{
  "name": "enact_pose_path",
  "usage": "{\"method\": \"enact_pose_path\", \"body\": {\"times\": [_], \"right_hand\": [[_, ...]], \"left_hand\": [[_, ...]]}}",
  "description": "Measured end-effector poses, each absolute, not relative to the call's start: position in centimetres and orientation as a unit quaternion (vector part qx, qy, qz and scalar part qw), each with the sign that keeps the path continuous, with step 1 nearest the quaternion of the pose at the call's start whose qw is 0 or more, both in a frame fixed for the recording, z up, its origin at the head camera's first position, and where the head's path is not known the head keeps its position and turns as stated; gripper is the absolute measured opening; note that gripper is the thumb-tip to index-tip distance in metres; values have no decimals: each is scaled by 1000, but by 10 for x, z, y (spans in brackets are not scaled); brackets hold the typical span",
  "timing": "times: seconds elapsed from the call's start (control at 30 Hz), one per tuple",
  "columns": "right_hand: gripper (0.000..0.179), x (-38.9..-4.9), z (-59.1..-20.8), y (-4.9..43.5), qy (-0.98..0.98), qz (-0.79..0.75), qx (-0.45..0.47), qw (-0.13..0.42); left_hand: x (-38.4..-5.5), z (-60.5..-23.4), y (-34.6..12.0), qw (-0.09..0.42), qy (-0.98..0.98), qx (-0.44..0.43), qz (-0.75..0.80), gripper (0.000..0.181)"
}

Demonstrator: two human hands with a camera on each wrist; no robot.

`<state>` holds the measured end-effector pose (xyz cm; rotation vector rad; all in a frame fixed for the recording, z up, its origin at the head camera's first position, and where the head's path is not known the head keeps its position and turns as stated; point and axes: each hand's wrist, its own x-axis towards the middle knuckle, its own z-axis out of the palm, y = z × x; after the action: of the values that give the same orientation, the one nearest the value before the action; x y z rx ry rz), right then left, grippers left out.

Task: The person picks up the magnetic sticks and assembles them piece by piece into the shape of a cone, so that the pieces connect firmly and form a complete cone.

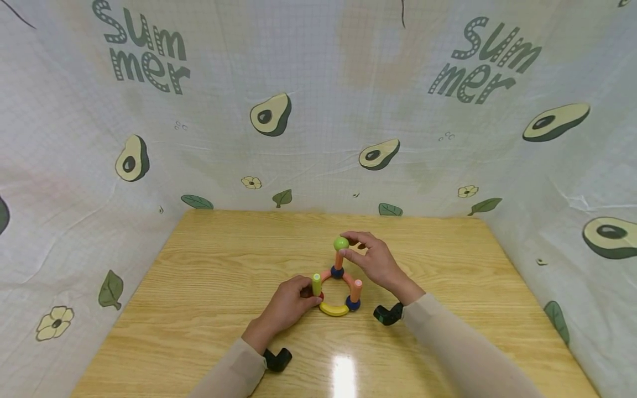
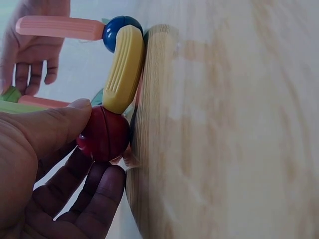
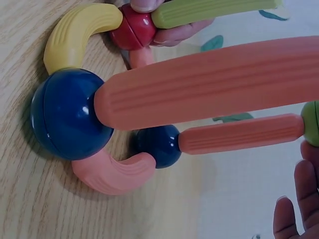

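Observation:
A ring of curved magnetic-looking pieces, one yellow bar (image 1: 334, 310) and two salmon bars (image 3: 114, 173), lies on the table, joined by balls. Upright rods rise from the red ball (image 2: 103, 133) and both dark blue balls (image 3: 72, 113): one green rod (image 1: 316, 284) and two salmon rods (image 3: 239, 133). My left hand (image 1: 287, 304) pinches the red ball at the foot of the green rod. At the far rod's top, my right hand (image 1: 373, 258) holds a light green ball (image 1: 340, 244) between thumb and fingers. The near right salmon rod (image 1: 356, 291) stands with its top bare.
The wooden table (image 1: 214, 260) stretches around the build. A patterned cloth (image 1: 318, 110) hangs behind and at both sides of it. Black wrist cameras (image 1: 277, 360) sit on both wrists, close over the tabletop.

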<state>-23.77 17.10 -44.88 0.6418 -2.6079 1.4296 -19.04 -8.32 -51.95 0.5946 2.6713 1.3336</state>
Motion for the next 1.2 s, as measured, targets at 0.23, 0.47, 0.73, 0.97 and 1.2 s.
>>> {"method": "enact_pose_path", "body": {"times": [0.23, 0.47, 0.73, 0.97, 1.2], "right_hand": [[41, -237, -450, 169, -854, 476, 206, 42], [41, -236, -452, 168, -855, 479, 196, 32], [43, -232, -450, 171, -849, 493, 188, 28], [43, -232, -451, 173, -853, 488, 181, 26], [38, -231, -451, 173, -847, 494, 196, 22]], "left_hand": [[-190, -519, -83, 47, 876, 195, 438, 9], [-190, -520, -84, 56, 872, 186, 448, 15], [-184, -514, -91, 62, 842, 149, 515, 39], [-183, -508, -90, 45, 817, 149, 555, 43], [-183, -505, -84, 15, 834, 148, 531, 33]]}}
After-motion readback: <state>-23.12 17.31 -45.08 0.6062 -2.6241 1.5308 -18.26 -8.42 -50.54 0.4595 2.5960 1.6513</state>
